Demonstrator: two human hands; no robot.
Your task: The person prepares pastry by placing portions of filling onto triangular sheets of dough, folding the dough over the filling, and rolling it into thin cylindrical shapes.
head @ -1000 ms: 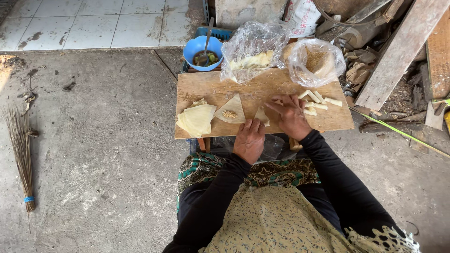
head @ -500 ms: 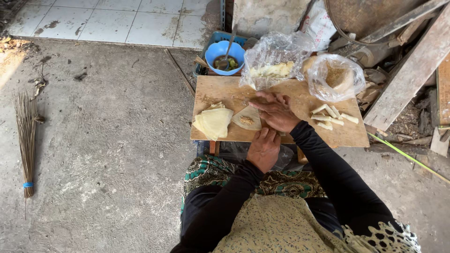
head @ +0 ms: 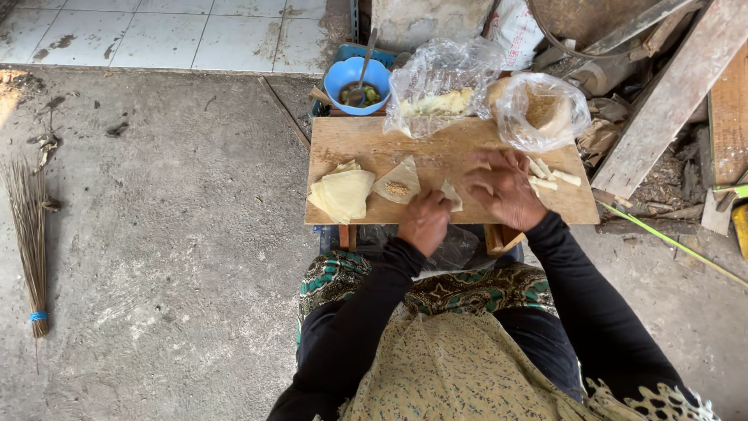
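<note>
Wooden board [head: 366, 139] crowded with plastic bags [head: 444, 86], wrappers [head: 343, 195]; left hand [head: 425, 221] pinching a wrapper piece [head: 452, 195], right hand [head: 505, 189] spread flat.

left hand [head: 425, 221]: fingers curled, knuckles up | right hand [head: 505, 189]: palm down, fingers spread | both forearms extended forward

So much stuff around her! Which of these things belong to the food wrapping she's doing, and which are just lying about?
In use:
left hand on a small wrapper piece
right hand near the rolled pieces
open wrapper with filling
stack of wrappers
wooden board
two plastic bags
blue bowl with spoon

Lying about:
broom
planks
</note>
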